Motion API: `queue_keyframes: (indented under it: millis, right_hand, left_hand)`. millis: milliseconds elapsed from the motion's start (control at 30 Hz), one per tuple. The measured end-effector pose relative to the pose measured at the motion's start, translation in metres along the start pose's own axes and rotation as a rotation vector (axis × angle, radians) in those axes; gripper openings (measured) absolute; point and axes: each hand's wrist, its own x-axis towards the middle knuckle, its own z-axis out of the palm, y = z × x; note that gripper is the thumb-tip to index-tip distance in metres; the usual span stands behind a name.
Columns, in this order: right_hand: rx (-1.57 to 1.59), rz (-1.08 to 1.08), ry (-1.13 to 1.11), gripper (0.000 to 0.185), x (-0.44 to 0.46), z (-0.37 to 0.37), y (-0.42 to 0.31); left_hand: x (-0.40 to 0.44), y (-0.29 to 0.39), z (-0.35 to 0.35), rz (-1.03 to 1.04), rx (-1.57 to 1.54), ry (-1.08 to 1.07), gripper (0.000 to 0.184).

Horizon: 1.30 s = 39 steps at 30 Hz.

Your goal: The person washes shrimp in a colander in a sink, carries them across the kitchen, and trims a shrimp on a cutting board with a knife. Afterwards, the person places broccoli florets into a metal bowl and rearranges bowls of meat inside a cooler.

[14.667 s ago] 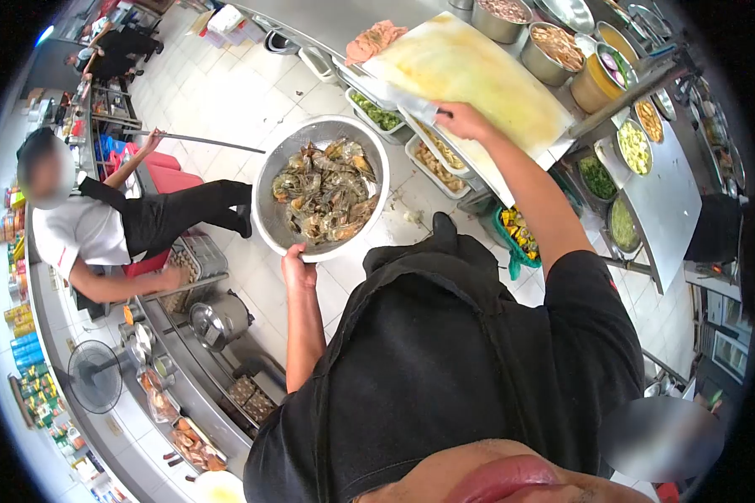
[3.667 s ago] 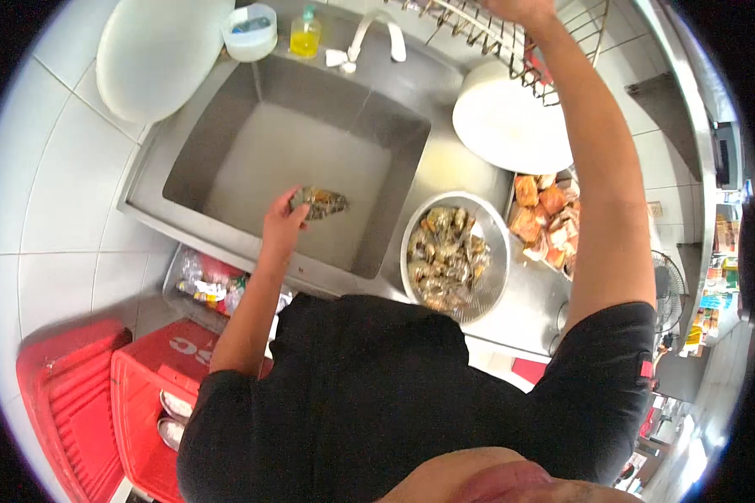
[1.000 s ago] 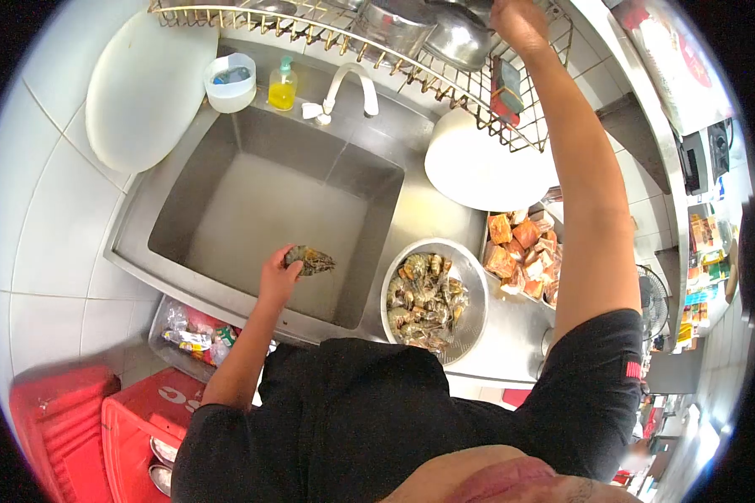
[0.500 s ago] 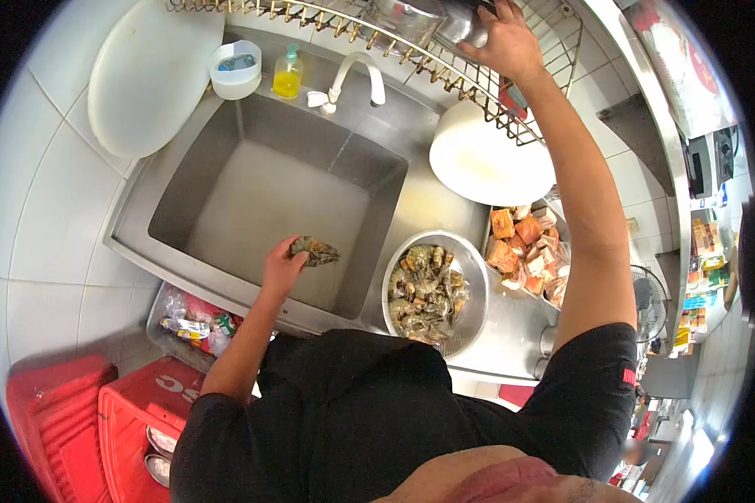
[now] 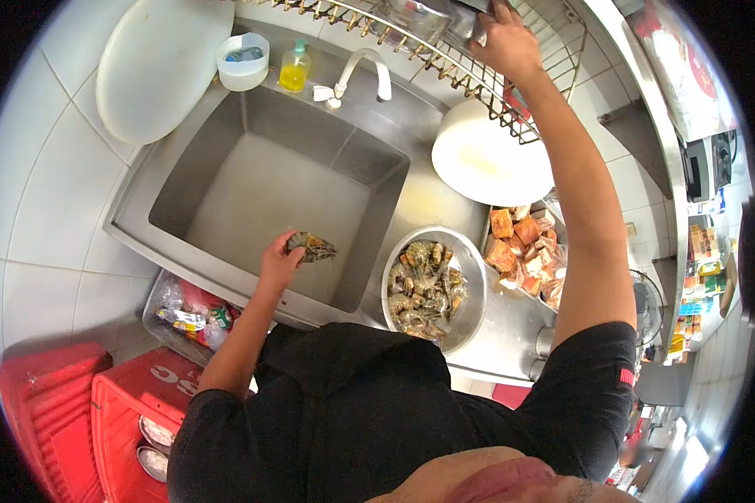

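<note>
My left hand (image 5: 282, 261) is closed round one end of a raw shrimp (image 5: 312, 246), holding it over the near side of the steel sink (image 5: 164, 226). Cloudy water (image 5: 268, 205) covers the sink's floor. Up at the wire dish rack (image 5: 457, 71), my right hand (image 5: 508, 46) reaches among clear and dark containers (image 5: 455, 23). Its fingers curl at a dark item there, which I cannot make out. Right of the sink stands a metal colander (image 5: 481, 293) with several raw shrimp (image 5: 428, 285) in it.
A tray of orange-and-white chunks (image 5: 524, 251) sits beyond the colander, below a round white board (image 5: 486, 159). Behind the sink are a faucet (image 5: 383, 80), a soap bottle (image 5: 294, 71) and a white tub (image 5: 243, 75). Red crates (image 5: 143, 377) and a bag-filled bin (image 5: 189, 314) stand at lower left.
My right hand has shifted slightly and its fingers have drawn in at the rack. The left hand still holds the shrimp, nearly in place. The view has tilted a little.
</note>
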Motion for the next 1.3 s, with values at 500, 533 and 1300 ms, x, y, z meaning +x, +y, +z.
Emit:
queue_keyframes:
  millis: [500,533,1300]
  right_hand:
    - [-0.002,0.193,0.072,0.029,0.05,-0.005,0.027]
    - [0.012,0.243,0.07,0.03,0.055,-0.006,0.027]
    - [0.258,0.377,0.244,0.071,-0.119,-0.049,-0.004]
  left_hand:
    - [0.005,0.004,-0.005,0.02,0.079,0.037,0.041]
    - [0.005,0.002,-0.005,0.009,0.042,0.041,0.042]
    - [0.022,0.004,-0.011,-0.023,0.101,0.02,0.039]
